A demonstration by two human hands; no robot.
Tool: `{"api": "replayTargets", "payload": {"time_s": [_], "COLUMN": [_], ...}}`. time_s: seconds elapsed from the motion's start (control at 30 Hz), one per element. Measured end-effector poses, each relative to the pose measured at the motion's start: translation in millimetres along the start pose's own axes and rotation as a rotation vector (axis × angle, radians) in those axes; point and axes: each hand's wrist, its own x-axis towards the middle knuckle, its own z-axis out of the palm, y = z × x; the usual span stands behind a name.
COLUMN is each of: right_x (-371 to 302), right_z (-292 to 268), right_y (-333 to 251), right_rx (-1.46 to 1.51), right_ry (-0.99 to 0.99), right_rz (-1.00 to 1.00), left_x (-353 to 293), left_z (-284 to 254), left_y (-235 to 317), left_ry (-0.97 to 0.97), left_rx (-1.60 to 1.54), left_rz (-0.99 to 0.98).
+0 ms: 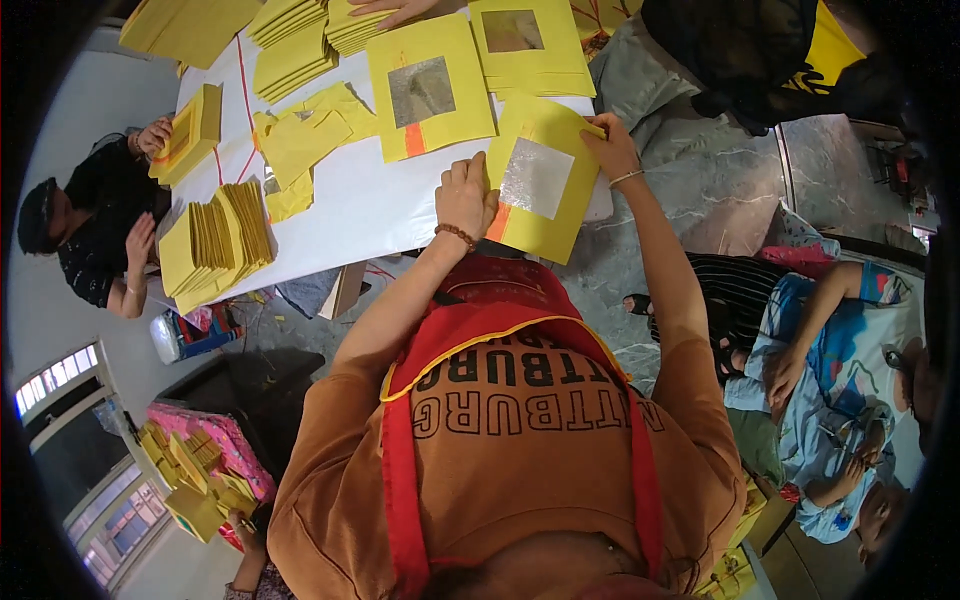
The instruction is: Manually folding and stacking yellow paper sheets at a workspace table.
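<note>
A yellow joss paper sheet [565, 215] with a silver square and an orange strip tilts over the table's near edge. My right hand [612, 148] pinches its upper right edge, thumb on the face. Against its left edge, my left hand [466, 200] is closed, the fingers curled and their tips partly hidden. Just beyond my left hand lies another silver-squared sheet [390, 130] on the white table [345, 220]. A similar yellow pile [555, 60] sits behind the held sheet.
Loose yellow pieces [315, 135] and a fanned yellow stack [215, 240] lie to the left. More stacks [290, 65] stand farther back, near another person's hand [395, 10]. A co-worker [105, 220] holds a yellow folded piece [188, 135] at far left. People sit at right.
</note>
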Motion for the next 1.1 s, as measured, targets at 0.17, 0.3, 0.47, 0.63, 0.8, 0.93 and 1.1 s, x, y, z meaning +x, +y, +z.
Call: {"api": "replayTargets", "payload": {"time_s": [0.17, 0.3, 0.47, 0.63, 0.8, 0.93, 1.1], "right_x": [-24.2, -37.0, -37.7, -41.5, -92.8, -116.2, -120.8], "right_z": [-16.2, -28.8, -36.4, -36.5, -17.1, -0.5, -4.9], "right_y": [-27.7, -39.5, -41.2, -51.7, -46.8, -44.5, -35.2], "right_rx": [0.656, 0.889, 0.986, 1.094, 1.199, 1.147, 1.108], "right_ry": [-0.162, -0.17, -0.189, -0.128, -0.118, -0.116, -0.127], "right_rz": [0.188, 0.242, 0.249, 0.29, 0.558, 0.552, 0.663], "left_x": [3.3, 13.6, 21.3, 20.9, 21.4, 13.4, 12.2], "left_z": [9.6, 4.6, 9.4, -0.7, 0.7, 13.0, 22.8], "left_y": [-3.4, -4.1, -4.7, 13.2, 19.6, 22.3, 16.4], "left_ry": [0.165, 0.109, -0.185, -0.307, -0.307, -0.329, -0.309], "left_rx": [-0.17, -0.531, -1.082, -1.26, -1.415, -1.389, -1.278], "left_rz": [0.121, 0.043, -0.025, -0.2, -0.256, -0.265, -0.306]}}
